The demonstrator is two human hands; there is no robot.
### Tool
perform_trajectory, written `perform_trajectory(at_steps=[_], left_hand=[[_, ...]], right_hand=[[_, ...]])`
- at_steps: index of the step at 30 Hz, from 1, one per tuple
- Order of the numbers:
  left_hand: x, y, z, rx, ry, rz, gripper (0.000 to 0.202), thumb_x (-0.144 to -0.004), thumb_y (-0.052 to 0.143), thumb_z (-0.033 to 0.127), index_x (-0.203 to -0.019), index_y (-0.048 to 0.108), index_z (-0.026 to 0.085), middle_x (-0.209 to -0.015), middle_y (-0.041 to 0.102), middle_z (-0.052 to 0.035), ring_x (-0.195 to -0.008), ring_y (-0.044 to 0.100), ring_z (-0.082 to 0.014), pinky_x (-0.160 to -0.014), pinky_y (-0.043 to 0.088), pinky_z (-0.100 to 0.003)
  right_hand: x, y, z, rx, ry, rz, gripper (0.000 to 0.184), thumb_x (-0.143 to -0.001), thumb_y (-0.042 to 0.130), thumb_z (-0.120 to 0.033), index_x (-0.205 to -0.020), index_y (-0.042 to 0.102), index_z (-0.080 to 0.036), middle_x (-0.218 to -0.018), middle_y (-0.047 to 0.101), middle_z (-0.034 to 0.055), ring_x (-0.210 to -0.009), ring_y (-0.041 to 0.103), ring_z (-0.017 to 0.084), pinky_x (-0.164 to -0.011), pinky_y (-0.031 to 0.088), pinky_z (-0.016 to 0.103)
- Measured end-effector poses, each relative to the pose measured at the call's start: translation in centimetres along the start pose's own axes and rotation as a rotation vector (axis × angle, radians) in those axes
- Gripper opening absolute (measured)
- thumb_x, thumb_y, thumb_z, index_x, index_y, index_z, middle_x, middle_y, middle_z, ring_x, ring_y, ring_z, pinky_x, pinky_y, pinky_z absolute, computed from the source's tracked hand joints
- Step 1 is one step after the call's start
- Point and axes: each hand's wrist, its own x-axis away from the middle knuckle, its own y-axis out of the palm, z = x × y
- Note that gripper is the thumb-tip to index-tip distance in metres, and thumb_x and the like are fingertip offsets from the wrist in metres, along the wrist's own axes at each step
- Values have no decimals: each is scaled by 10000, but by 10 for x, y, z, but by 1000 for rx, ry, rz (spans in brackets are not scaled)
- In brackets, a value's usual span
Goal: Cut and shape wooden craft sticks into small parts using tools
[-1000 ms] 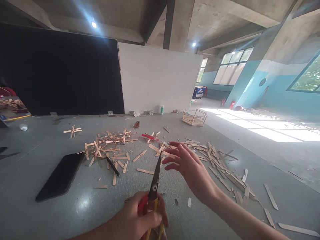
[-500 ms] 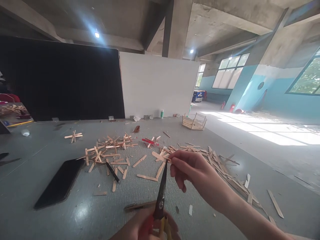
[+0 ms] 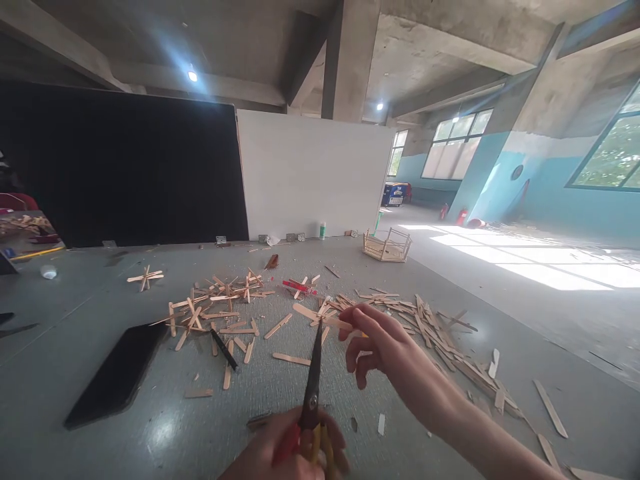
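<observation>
My left hand (image 3: 300,450) is closed around the red and yellow handles of a pair of scissors (image 3: 313,383), whose dark blades point up and away from me. My right hand (image 3: 383,343) pinches one end of a wooden craft stick (image 3: 306,313) between thumb and fingers, its other fingers loosely curled. The stick lies across the scissor tips, touching or very near them. Below and behind it, more craft sticks (image 3: 291,359) are scattered on the grey tabletop (image 3: 200,447).
A black phone-like slab (image 3: 117,373) lies at the left, near a black pen (image 3: 223,350). Stick piles (image 3: 440,337) spread to the right. Farther back stand a small hexagonal stick frame (image 3: 386,248), a star-shaped stick piece (image 3: 145,278) and a green-and-white tube (image 3: 323,230). Black and white panels (image 3: 315,173) border the back.
The scissors have shifted slightly left in my left hand. My right hand's fingers have loosened and spread, and more of the craft stick shows, extending farther left.
</observation>
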Motion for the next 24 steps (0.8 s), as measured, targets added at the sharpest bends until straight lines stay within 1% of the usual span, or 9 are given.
perform_trajectory(at_steps=[3,6,7,9,11,14,17,21,24], left_hand=[[0,-6,3,-38,97,84,473,-745,858,540,-1072,712,231,-1087,696,-86,-1030,678,-300,-881,497,-393],[1,-9,7,-136,200,181,466,-857,754,568,-1181,635,255,-1080,655,-75,-1064,636,-301,-925,464,-418],[1,-8,8,-168,224,178,482,-882,729,583,-1217,599,263,-1040,638,-59,-1027,634,-285,-922,454,-414],[3,-7,8,-214,216,131,561,-900,707,635,-1292,512,284,-984,593,-25,-926,635,-246,-884,450,-398],[5,-5,6,-249,175,83,686,-876,721,690,-1362,415,314,-1001,569,-16,-941,638,-240,-911,442,-406],[5,-5,2,-307,185,39,799,-806,763,742,-1380,380,340,-1223,570,-83,-1226,577,-326,-1071,382,-489],[2,-7,5,-326,211,31,802,-796,756,758,-1382,429,318,-1464,492,-149,-1422,431,-407,-1136,347,-552],[-1,-10,33,-264,245,226,624,-922,633,717,-1330,504,263,-1453,533,-171,-1421,450,-411,-1135,389,-574],[4,-12,71,-207,377,431,459,-1007,571,614,-1255,533,229,-1287,629,-145,-1165,643,-342,-995,534,-521]], right_hand=[[15,14,18,289,-111,98,262,-959,604,-460,-840,530,-238,-706,580,-26,-570,544,140,-522,471,278],[31,34,43,476,-117,-47,104,-869,639,-298,-801,622,-222,-689,659,4,-590,563,150,-572,451,283],[34,40,52,454,-117,-104,60,-811,659,-258,-853,663,-215,-747,694,17,-623,586,156,-583,454,275],[36,49,69,371,-109,-203,200,-718,690,-215,-917,694,-206,-786,702,1,-664,583,149,-629,452,259],[34,55,83,315,-40,-251,184,-673,721,-229,-848,681,-192,-701,625,-36,-636,514,127,-592,394,236],[29,57,94,254,66,-237,138,-716,716,-273,-790,644,-181,-660,535,-43,-619,450,115,-544,343,222],[29,55,91,213,25,-212,204,-744,745,-294,-876,631,-189,-698,541,-39,-629,470,117,-567,383,221],[33,48,78,363,-68,-101,287,-759,770,-314,-778,499,-222,-602,395,-98,-554,307,89,-486,257,222],[36,42,74,586,-168,20,334,-774,724,-288,-695,402,-242,-559,318,-112,-548,234,95,-485,217,239]])
